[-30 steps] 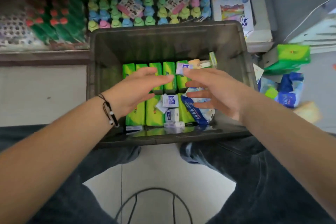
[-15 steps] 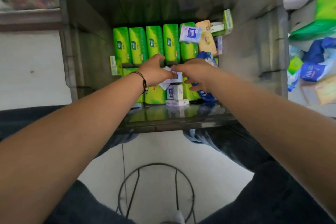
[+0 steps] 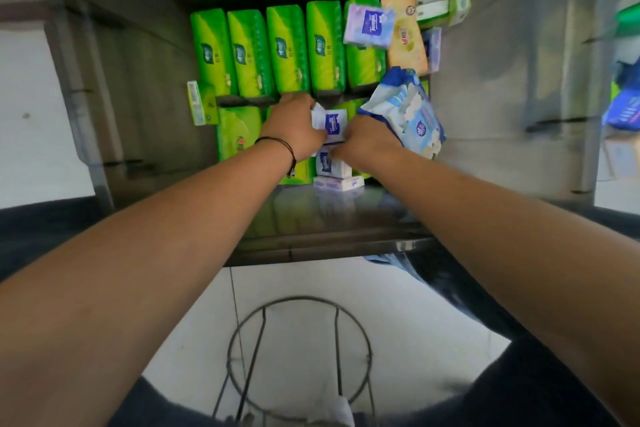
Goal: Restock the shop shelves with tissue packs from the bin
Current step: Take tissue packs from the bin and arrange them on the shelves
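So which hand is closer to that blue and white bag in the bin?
The right hand. It sits right against the bag, at its lower left edge. The left hand is further left, across the small white pack both hands are on.

Around the 2 hands' grip on the small white pack (image 3: 331, 122), 5 green packs (image 3: 287, 48) crowd beyond, a blue bag (image 3: 412, 111) presses right, while open bin (image 3: 145, 73) space rises above.

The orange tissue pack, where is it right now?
Head view: orange tissue pack lies at the bin's far right, beside the green packs, above the blue-white bag.
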Available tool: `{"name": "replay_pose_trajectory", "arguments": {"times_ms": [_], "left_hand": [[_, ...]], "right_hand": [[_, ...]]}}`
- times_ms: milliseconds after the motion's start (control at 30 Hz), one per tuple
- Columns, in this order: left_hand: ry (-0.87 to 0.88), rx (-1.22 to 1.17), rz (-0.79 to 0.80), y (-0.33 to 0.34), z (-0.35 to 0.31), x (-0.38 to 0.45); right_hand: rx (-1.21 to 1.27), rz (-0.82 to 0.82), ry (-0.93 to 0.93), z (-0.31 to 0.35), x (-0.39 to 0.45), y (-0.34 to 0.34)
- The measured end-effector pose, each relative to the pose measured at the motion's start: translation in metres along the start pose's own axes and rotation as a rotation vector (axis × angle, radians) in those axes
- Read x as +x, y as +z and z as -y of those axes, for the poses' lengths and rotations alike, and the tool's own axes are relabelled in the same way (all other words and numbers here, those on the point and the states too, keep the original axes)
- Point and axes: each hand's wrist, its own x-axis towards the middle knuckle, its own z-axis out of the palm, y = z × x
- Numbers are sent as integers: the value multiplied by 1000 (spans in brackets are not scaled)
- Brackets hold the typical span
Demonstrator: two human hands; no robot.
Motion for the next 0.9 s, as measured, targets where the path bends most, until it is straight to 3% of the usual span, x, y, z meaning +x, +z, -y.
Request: {"name": "replay_pose_trajectory", "arguments": {"times_ms": [267,433,500,667,767,900], "left_hand": [[45,25,-46,0,0,-6],[-69,-256,-59,-13,-6,-18],[-152,-427,-65,-20,-11,-29],[-209,-1005,-98,-54,-40,-74],[-127,-1269,-110,-82,-66,-120],[37,-1427,-139,-117,-93,-187]], "right_hand": [[114,18,48,-6,-1,4],[247,-4,73,-16,-22,-7],[416,-72,66,-20,-37,-14],[1237,-151,108,-18,-99,-46],[1453,-195,11,-8,-151,-72],[1606,-219,-166,3,-225,-95]]}}
